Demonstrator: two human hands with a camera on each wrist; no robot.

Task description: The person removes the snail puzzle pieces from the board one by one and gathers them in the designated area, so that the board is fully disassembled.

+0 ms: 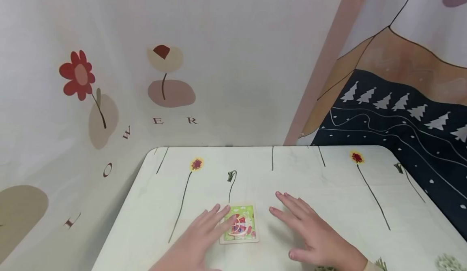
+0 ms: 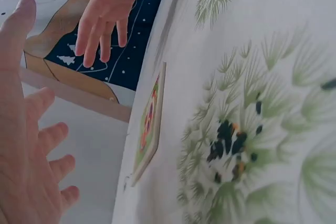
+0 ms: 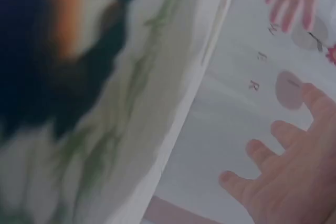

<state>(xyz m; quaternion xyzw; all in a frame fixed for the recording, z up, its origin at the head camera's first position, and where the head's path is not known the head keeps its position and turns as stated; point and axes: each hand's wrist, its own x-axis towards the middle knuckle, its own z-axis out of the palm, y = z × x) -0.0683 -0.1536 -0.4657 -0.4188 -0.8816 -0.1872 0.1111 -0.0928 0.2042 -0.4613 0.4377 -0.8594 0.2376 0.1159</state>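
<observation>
A small square wooden puzzle board (image 1: 240,225) with a green and red picture lies flat on the table near the front edge. My left hand (image 1: 204,232) is at its left side, fingers straight, fingertips over the board's left edge. In the left wrist view this hand (image 2: 29,150) is spread with a gap between it and the cloth, and the board (image 2: 149,124) shows edge-on. My right hand (image 1: 308,228) is spread flat just right of the board, apart from it and holding nothing. The right wrist view shows its straight fingers (image 3: 286,174).
The table (image 1: 328,182) wears a white cloth printed with thin-stemmed flowers and dandelions. Patterned fabric walls stand close behind and on both sides: pale with flowers and letters (image 1: 109,101) on the left, dark blue with white trees (image 1: 401,117) on the right.
</observation>
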